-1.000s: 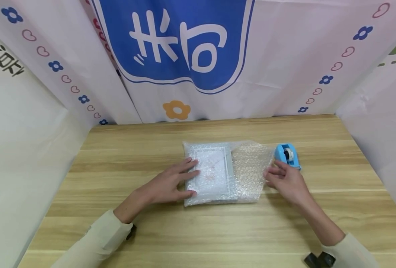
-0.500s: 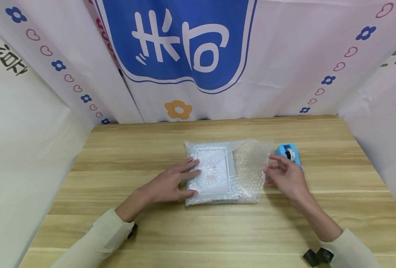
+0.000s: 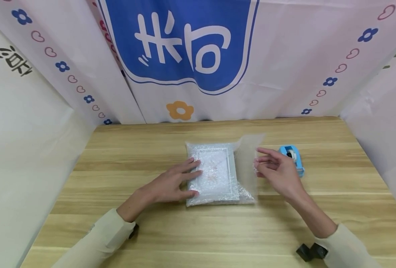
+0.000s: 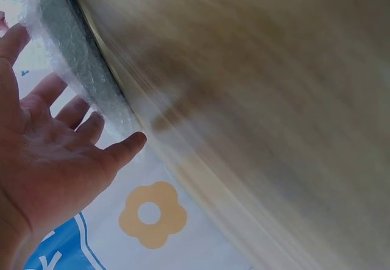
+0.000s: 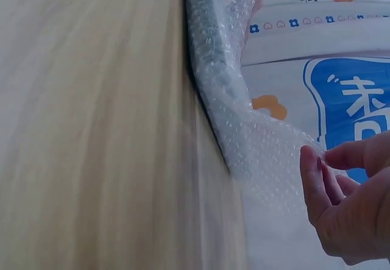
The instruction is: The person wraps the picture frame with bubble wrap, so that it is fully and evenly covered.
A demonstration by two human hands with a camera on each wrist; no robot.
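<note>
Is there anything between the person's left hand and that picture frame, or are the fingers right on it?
Yes: clear bubble wrap covers the picture frame, so the left hand touches the wrap, not the frame itself. Nothing else visible lies between them.

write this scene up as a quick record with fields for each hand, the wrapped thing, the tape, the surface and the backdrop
item: pale frame, lying flat inside clear bubble wrap
wrap: loose right end raised off the table, not folded over the frame
left grip: bare hand, fingers spread, resting on the wrapped frame's left side
right grip: bare hand, pinching the wrap's loose end
tape: blue tape dispenser, just beyond the right grip
surface: wood-grain table
backdrop: white printed cloth with an orange flower
</note>
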